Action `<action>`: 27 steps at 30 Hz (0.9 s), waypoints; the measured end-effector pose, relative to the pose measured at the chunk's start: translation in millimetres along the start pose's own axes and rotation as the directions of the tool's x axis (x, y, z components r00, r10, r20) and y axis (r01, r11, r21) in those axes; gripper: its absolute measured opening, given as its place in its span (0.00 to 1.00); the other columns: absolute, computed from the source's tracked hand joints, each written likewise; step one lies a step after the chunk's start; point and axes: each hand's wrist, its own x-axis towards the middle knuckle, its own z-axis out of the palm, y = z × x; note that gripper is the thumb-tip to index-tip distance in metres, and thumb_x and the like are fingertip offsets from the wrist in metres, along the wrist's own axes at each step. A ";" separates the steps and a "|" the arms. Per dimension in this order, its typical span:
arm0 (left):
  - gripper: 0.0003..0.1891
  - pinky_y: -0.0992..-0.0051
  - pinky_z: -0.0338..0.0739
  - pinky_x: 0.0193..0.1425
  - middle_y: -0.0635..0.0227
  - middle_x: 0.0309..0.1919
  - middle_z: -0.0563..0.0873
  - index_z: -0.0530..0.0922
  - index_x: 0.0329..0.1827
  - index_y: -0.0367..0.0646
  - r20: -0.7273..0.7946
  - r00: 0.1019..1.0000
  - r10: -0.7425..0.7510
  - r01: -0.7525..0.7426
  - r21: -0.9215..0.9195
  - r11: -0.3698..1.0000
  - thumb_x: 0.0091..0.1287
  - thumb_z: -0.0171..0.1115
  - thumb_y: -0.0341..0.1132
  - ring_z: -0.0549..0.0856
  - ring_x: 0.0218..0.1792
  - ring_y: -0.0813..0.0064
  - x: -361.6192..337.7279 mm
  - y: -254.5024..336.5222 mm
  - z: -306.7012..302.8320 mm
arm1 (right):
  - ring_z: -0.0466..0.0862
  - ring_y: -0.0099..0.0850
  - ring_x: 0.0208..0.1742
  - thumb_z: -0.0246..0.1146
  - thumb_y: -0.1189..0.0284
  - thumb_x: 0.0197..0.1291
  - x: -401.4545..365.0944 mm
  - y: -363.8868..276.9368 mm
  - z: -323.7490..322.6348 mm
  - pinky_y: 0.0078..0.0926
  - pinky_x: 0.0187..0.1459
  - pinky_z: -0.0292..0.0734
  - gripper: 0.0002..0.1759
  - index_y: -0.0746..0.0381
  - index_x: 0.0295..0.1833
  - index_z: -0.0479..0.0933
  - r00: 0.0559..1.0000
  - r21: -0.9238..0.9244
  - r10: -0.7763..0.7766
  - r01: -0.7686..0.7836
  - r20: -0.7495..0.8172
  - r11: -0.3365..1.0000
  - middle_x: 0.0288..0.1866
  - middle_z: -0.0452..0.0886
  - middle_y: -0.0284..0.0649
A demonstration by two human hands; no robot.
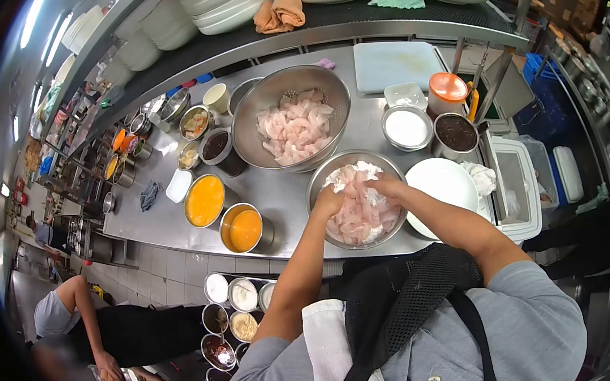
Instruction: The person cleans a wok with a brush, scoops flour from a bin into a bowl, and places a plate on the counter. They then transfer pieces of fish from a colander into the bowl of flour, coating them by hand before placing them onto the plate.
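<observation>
A steel bowl (313,203) near the table's front edge holds pale pink meat pieces (357,211) with white powder around them. My left hand (328,201) is in the bowl at its left side, with its fingertips partly hidden among the meat. At the bowl's upper right, my right hand (387,185) reaches in, its fingertips also hidden by meat and powder. Behind stands a larger steel bowl (325,87) with more raw meat. A white plate (441,191) lies just right of the smaller bowl.
Two containers of orange liquid (204,201) stand at the left. At the right are a bowl of white powder (407,127), a dark-filled pot (456,134) and an orange-lidded tub (448,88). A cutting board (395,65) lies behind. A co-worker (129,333) is at lower left.
</observation>
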 end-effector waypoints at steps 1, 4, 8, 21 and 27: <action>0.35 0.65 0.64 0.74 0.39 0.68 0.72 0.66 0.71 0.26 -0.019 1.000 -0.001 0.002 0.031 1.000 0.67 0.60 0.44 0.72 0.71 0.49 -11.8 8.4 -4.2 | 0.65 0.48 0.75 0.68 0.58 0.62 0.6 0.0 1.4 0.40 0.70 0.64 0.49 0.67 0.80 0.50 1.000 0.003 0.006 -0.006 0.002 1.000 0.75 0.63 0.59; 0.35 0.66 0.65 0.73 0.39 0.67 0.73 0.66 0.71 0.26 0.010 0.995 0.100 -0.100 -0.051 0.994 0.64 0.61 0.40 0.73 0.70 0.51 -39.6 39.5 -19.9 | 0.72 0.43 0.70 0.63 0.58 0.66 -36.9 -32.9 10.4 0.33 0.67 0.68 0.39 0.72 0.74 0.62 0.971 -0.154 -0.209 0.226 0.119 0.962 0.70 0.71 0.58; 0.36 0.68 0.67 0.72 0.40 0.65 0.76 0.66 0.71 0.28 0.012 0.988 0.156 -0.155 -0.091 0.984 0.60 0.65 0.37 0.75 0.68 0.52 -40.0 40.4 -25.3 | 0.76 0.44 0.66 0.64 0.57 0.63 1.8 -30.5 -8.4 0.34 0.66 0.69 0.40 0.74 0.72 0.64 0.886 -0.314 -0.422 0.464 0.195 0.829 0.66 0.74 0.59; 0.42 0.69 0.76 0.61 0.60 0.57 0.82 0.69 0.68 0.38 -0.043 0.937 0.346 -0.347 -0.198 0.917 0.43 0.73 0.21 0.80 0.59 0.67 -1.8 38.0 -14.2 | 0.86 0.35 0.47 0.69 0.56 0.60 5.7 -38.9 -11.2 0.34 0.50 0.80 0.34 0.63 0.67 0.74 0.865 -0.451 -0.380 0.497 0.327 0.742 0.50 0.86 0.47; 0.27 0.66 0.77 0.57 0.52 0.47 0.88 0.79 0.56 0.34 -0.079 0.956 0.283 -0.289 -0.072 0.955 0.50 0.73 0.31 0.86 0.50 0.59 -36.0 33.9 -23.1 | 0.88 0.40 0.41 0.70 0.63 0.55 -25.6 -56.8 -16.3 0.35 0.46 0.82 0.38 0.74 0.67 0.68 0.820 -0.543 -0.419 0.572 0.389 0.615 0.43 0.86 0.54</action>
